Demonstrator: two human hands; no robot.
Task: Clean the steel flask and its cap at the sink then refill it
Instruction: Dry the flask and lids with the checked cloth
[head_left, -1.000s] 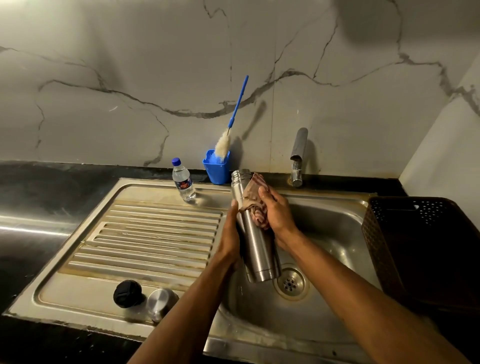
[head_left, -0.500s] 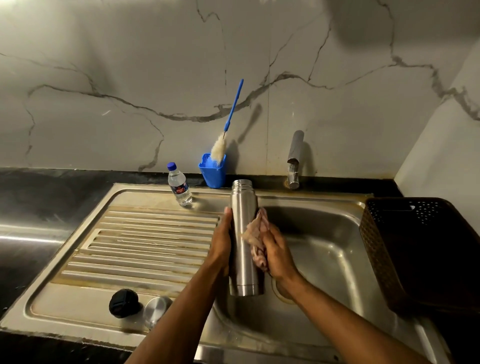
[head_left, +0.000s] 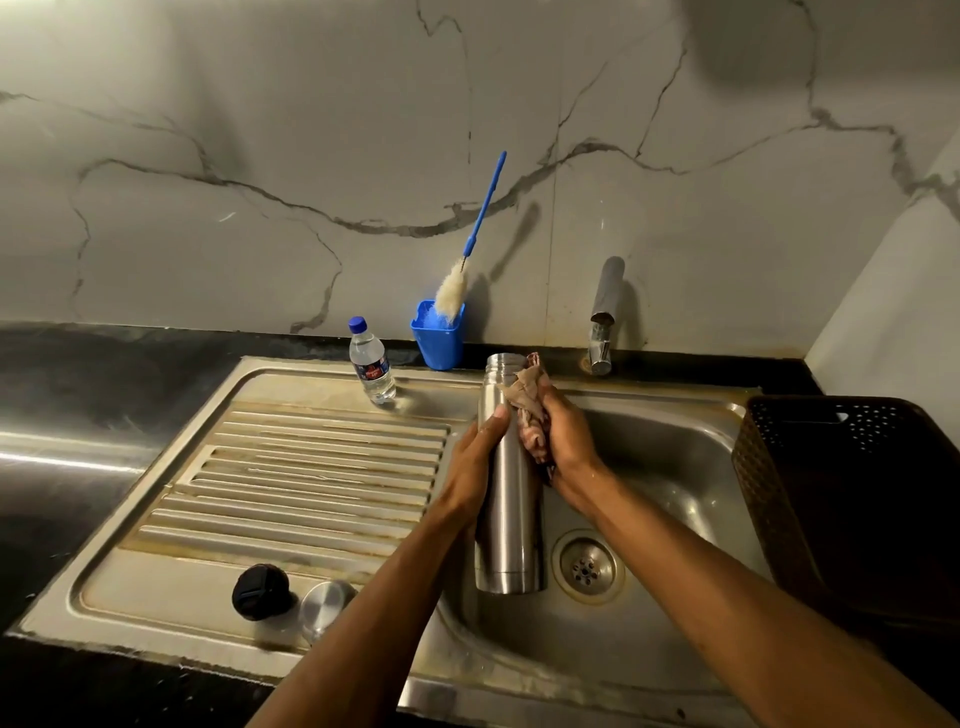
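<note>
While I keep the steel flask (head_left: 508, 493) upright over the sink (head_left: 675, 467) basin, just left of the drain (head_left: 586, 566), my left hand (head_left: 475, 462) is wrapped around its middle and my right hand (head_left: 563, 441) presses a crumpled cloth (head_left: 530, 415) against its upper wall near the open mouth. Rigid, smooth and probably wet, the flask should slip easily, so I would hold mid-body with a full wrap. Its black cap (head_left: 260, 598) and steel cup (head_left: 324, 608) lie on the drainboard (head_left: 311, 467), well apart.
</note>
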